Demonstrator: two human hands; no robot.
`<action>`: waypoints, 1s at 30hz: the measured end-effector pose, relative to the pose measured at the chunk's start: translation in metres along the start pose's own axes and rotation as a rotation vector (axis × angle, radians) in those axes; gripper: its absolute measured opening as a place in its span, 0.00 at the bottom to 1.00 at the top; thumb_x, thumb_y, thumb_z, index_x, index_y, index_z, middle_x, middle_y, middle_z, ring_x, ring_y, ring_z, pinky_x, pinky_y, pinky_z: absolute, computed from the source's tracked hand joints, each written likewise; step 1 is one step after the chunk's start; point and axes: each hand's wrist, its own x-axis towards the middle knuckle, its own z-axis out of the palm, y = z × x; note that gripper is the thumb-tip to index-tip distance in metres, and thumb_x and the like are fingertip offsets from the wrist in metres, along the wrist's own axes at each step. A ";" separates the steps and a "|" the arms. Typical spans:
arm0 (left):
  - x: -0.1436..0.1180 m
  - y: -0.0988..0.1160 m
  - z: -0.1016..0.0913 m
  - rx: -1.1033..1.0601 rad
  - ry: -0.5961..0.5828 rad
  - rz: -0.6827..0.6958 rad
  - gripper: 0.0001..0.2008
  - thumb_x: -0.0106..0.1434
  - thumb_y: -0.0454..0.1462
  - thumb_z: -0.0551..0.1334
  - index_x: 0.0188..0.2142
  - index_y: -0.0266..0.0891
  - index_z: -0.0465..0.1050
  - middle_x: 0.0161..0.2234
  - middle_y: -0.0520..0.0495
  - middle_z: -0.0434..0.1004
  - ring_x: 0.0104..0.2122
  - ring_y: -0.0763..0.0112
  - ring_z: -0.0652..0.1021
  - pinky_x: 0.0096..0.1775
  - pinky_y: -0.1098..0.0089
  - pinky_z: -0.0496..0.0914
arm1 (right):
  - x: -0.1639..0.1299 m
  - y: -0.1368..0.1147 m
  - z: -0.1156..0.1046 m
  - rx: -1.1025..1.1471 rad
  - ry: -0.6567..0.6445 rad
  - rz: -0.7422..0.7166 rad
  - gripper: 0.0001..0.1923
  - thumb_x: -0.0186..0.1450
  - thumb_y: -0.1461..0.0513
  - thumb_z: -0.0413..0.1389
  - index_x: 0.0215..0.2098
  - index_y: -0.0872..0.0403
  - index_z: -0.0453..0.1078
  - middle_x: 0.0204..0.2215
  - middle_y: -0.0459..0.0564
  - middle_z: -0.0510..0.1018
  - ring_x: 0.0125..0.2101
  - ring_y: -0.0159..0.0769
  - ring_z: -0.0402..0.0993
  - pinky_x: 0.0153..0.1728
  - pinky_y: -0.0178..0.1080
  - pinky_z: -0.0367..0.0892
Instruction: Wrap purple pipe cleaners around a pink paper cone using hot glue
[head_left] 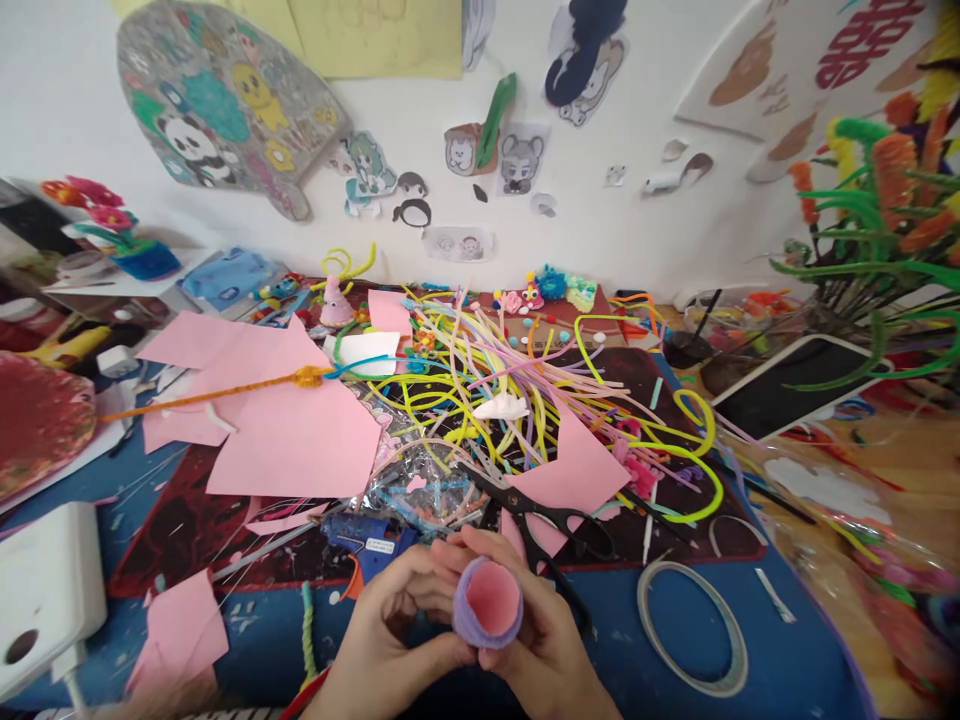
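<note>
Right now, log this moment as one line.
left hand + right hand: holding purple cup | scissors: open behind | glue gun: lying nearby

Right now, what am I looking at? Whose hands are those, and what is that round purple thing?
The camera sits on a person's head and looks down, so those are the person's own hands. The left hand and right hand together hold a little cup, purple and fuzzy outside, pink inside. Behind it on the blue table lie black scissors, a blue glue gun, pink paper sheets and a big tangle of colourful fuzzy pipe cleaners. A ring of tape lies to the right. Cartoon drawings hang on the wall.
</note>
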 end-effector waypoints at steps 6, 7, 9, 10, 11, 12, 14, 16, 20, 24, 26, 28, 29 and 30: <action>-0.006 -0.002 -0.002 0.092 0.095 0.142 0.10 0.58 0.33 0.75 0.37 0.41 0.78 0.29 0.51 0.86 0.26 0.70 0.85 0.30 0.78 0.79 | -0.005 -0.008 -0.001 -0.047 -0.022 0.070 0.20 0.73 0.50 0.55 0.63 0.37 0.71 0.58 0.50 0.80 0.63 0.45 0.70 0.66 0.52 0.61; -0.007 -0.002 -0.003 0.111 0.100 0.149 0.10 0.57 0.33 0.75 0.37 0.42 0.78 0.29 0.51 0.86 0.26 0.70 0.85 0.30 0.78 0.79 | -0.007 -0.005 0.000 0.008 -0.015 0.074 0.22 0.71 0.49 0.58 0.63 0.37 0.71 0.59 0.50 0.79 0.63 0.46 0.70 0.66 0.52 0.61; -0.007 -0.002 -0.003 0.149 0.096 0.155 0.11 0.56 0.32 0.76 0.37 0.42 0.79 0.29 0.52 0.86 0.26 0.70 0.85 0.29 0.78 0.79 | -0.008 0.004 0.002 0.168 -0.010 0.076 0.32 0.64 0.45 0.65 0.64 0.37 0.69 0.60 0.51 0.78 0.62 0.47 0.72 0.63 0.51 0.65; -0.007 -0.002 -0.003 0.170 0.093 0.161 0.11 0.55 0.32 0.76 0.36 0.42 0.79 0.28 0.52 0.86 0.25 0.71 0.85 0.29 0.79 0.79 | -0.008 0.009 0.004 0.247 -0.009 0.066 0.37 0.60 0.44 0.68 0.65 0.37 0.68 0.59 0.52 0.79 0.60 0.47 0.74 0.61 0.50 0.67; -0.006 -0.001 -0.002 0.191 0.093 0.164 0.10 0.55 0.32 0.76 0.35 0.42 0.79 0.27 0.53 0.85 0.24 0.71 0.84 0.29 0.79 0.78 | -0.008 0.013 0.006 0.312 -0.002 0.047 0.40 0.57 0.44 0.70 0.65 0.37 0.67 0.57 0.52 0.80 0.57 0.47 0.77 0.59 0.49 0.69; -0.005 0.000 -0.001 0.210 0.089 0.163 0.10 0.55 0.32 0.76 0.34 0.42 0.80 0.27 0.53 0.85 0.24 0.72 0.84 0.29 0.79 0.78 | -0.006 0.016 0.007 0.355 0.011 0.023 0.40 0.55 0.45 0.72 0.63 0.37 0.68 0.54 0.52 0.82 0.54 0.46 0.79 0.56 0.48 0.71; -0.003 0.002 0.001 0.238 0.043 0.126 0.09 0.55 0.31 0.76 0.33 0.42 0.80 0.27 0.53 0.85 0.25 0.71 0.85 0.30 0.79 0.79 | -0.002 0.019 0.009 0.372 0.039 -0.026 0.33 0.57 0.47 0.72 0.59 0.37 0.71 0.48 0.49 0.85 0.48 0.44 0.82 0.52 0.47 0.74; -0.002 0.001 0.001 0.253 -0.029 0.062 0.11 0.57 0.31 0.75 0.38 0.43 0.81 0.32 0.51 0.87 0.29 0.68 0.86 0.34 0.77 0.80 | 0.002 0.017 0.009 0.321 0.067 -0.068 0.25 0.59 0.48 0.70 0.53 0.37 0.74 0.45 0.48 0.86 0.47 0.43 0.82 0.52 0.49 0.74; -0.007 -0.003 -0.008 0.285 -0.161 -0.018 0.32 0.55 0.38 0.77 0.59 0.47 0.74 0.53 0.41 0.84 0.51 0.53 0.84 0.51 0.61 0.79 | 0.008 0.010 0.002 -0.001 0.031 -0.225 0.17 0.65 0.46 0.64 0.50 0.39 0.77 0.50 0.49 0.85 0.59 0.47 0.74 0.61 0.54 0.67; -0.013 -0.004 -0.017 0.393 -0.238 -0.188 0.43 0.58 0.41 0.74 0.69 0.44 0.60 0.67 0.34 0.67 0.68 0.44 0.66 0.66 0.46 0.61 | 0.006 0.015 -0.006 -0.439 -0.120 -0.377 0.22 0.72 0.48 0.56 0.62 0.41 0.70 0.64 0.50 0.73 0.69 0.46 0.60 0.66 0.51 0.62; -0.014 -0.004 -0.017 0.372 -0.294 -0.232 0.44 0.58 0.40 0.73 0.70 0.42 0.58 0.65 0.34 0.68 0.67 0.44 0.67 0.66 0.46 0.62 | 0.004 0.024 -0.007 -0.559 -0.199 -0.422 0.25 0.74 0.47 0.52 0.66 0.41 0.66 0.70 0.49 0.65 0.71 0.45 0.54 0.67 0.49 0.60; -0.014 -0.006 -0.014 0.301 -0.296 -0.253 0.40 0.58 0.39 0.72 0.67 0.43 0.61 0.61 0.36 0.74 0.61 0.47 0.75 0.61 0.51 0.70 | 0.004 0.033 -0.006 -0.601 -0.210 -0.535 0.28 0.73 0.45 0.52 0.68 0.43 0.63 0.72 0.48 0.60 0.72 0.46 0.52 0.67 0.48 0.60; -0.015 -0.008 -0.012 0.285 -0.263 -0.253 0.35 0.58 0.39 0.72 0.64 0.43 0.65 0.58 0.38 0.76 0.57 0.50 0.78 0.58 0.54 0.73 | 0.004 0.037 -0.004 -0.602 -0.187 -0.604 0.29 0.73 0.45 0.53 0.68 0.44 0.62 0.72 0.48 0.60 0.72 0.46 0.52 0.68 0.48 0.60; -0.015 -0.010 -0.010 0.289 -0.212 -0.248 0.30 0.59 0.40 0.71 0.61 0.44 0.70 0.56 0.40 0.78 0.54 0.52 0.79 0.56 0.56 0.75 | 0.005 0.038 -0.002 -0.598 -0.153 -0.668 0.30 0.72 0.45 0.54 0.68 0.45 0.63 0.71 0.49 0.62 0.72 0.46 0.52 0.68 0.48 0.60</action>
